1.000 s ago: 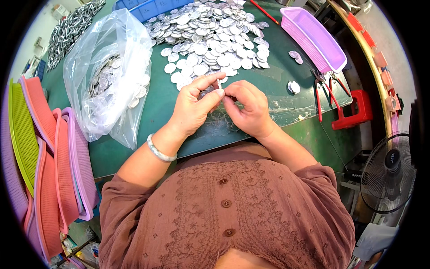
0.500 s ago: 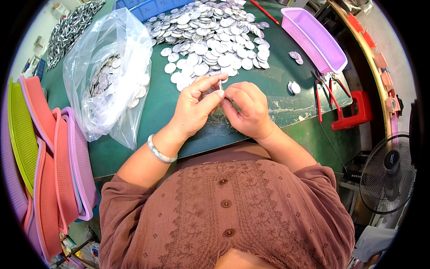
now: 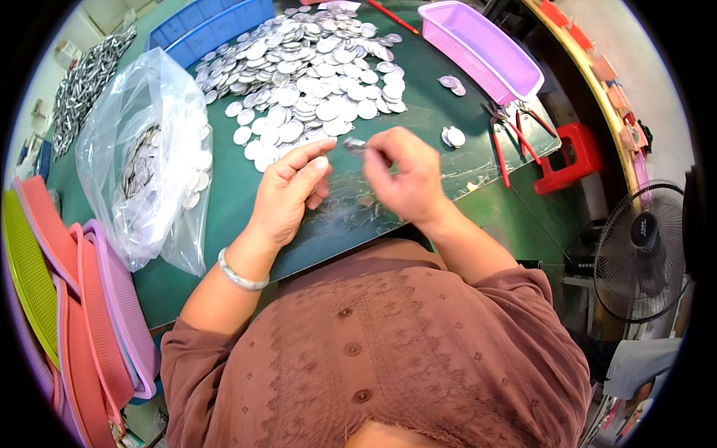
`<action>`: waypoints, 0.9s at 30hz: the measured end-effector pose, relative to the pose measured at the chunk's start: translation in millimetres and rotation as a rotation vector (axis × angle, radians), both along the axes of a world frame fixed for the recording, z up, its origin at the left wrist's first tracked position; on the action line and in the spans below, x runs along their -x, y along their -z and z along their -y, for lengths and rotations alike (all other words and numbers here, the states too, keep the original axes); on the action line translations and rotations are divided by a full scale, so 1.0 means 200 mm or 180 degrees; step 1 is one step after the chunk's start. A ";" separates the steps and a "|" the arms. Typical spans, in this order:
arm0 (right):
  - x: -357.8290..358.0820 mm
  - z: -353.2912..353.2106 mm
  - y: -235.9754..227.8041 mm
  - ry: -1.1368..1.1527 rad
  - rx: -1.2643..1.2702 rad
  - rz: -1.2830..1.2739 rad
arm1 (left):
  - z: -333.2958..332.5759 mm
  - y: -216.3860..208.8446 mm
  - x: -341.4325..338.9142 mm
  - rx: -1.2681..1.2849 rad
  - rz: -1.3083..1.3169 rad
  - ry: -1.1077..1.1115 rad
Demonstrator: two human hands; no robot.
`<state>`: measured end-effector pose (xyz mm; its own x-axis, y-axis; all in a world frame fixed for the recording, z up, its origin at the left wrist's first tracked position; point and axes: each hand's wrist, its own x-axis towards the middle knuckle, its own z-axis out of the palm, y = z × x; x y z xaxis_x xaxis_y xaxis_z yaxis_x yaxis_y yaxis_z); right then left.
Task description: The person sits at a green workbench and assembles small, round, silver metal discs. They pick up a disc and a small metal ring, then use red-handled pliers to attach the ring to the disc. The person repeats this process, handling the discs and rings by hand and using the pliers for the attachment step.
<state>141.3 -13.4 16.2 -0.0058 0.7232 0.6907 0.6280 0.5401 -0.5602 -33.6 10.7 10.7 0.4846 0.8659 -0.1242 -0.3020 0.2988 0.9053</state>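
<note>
My right hand (image 3: 407, 175) is closed, thumb and forefinger pinching a small silver metal disc (image 3: 354, 145) that is slightly blurred. To its left, my left hand (image 3: 293, 187) has a bent thumb and fingers standing apart, and nothing shows between them. A jade-like bangle (image 3: 240, 273) circles that wrist. Just beyond both hands spreads a large heap of round silver discs (image 3: 299, 82), some with small loops at the rim. A clear plastic bag (image 3: 142, 216) with more such discs in it stands left of my left hand.
Two small groups of discs (image 3: 452, 137) lie right of the heap, near a purple basket (image 3: 515, 86) and red-handled pliers (image 3: 500, 153). A blue bin (image 3: 213, 33) stands behind the heap. Stacked coloured baskets (image 3: 112, 299) crowd the left; a fan (image 3: 642, 239) stands right.
My hands have moved apart; before, they met over a small piece. My right hand now holds a disc away from my left, whose pinch has loosened. The whole view has shifted.
</note>
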 end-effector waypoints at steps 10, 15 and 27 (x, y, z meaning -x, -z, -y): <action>-0.65 0.01 0.04 0.1531 0.1800 -0.0042 | -0.03 0.03 0.01 0.0314 0.0224 0.0051; -0.61 -0.05 0.01 0.1609 0.1354 0.1076 | -0.02 0.03 0.01 0.0364 0.0122 0.0051; -0.33 -0.45 -0.02 0.1290 0.1976 0.1560 | -0.02 0.01 0.02 0.0204 -0.0143 0.0148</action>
